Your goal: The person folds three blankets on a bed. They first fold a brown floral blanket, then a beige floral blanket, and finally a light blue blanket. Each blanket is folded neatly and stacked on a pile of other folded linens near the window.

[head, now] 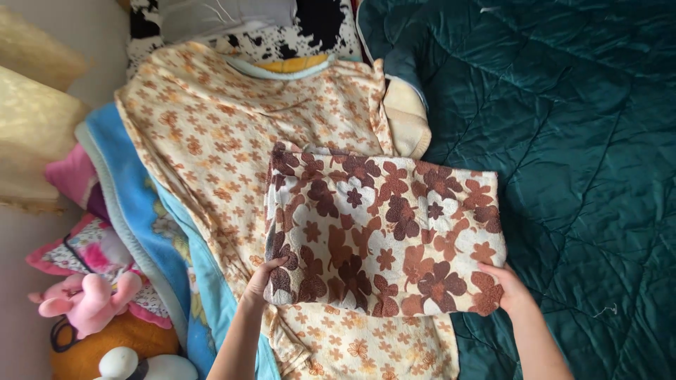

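Note:
A folded cream cloth with large brown and rust flowers (384, 229) lies flat on top of a bigger cream fabric with small orange flowers (232, 119). My left hand (262, 278) grips the folded cloth's near left corner, thumb on top. At the near right corner, my right hand (508, 287) holds the edge with fingers tucked under it. Both forearms come up from the bottom of the view.
A dark green quilted bedspread (563, 105) covers the right half. A blue blanket (134, 204) lies under the orange-flowered fabric at left. Pink plush toys (91, 299) and pillows (32, 119) crowd the left edge. A black-and-white patterned fabric (310, 24) sits at the top.

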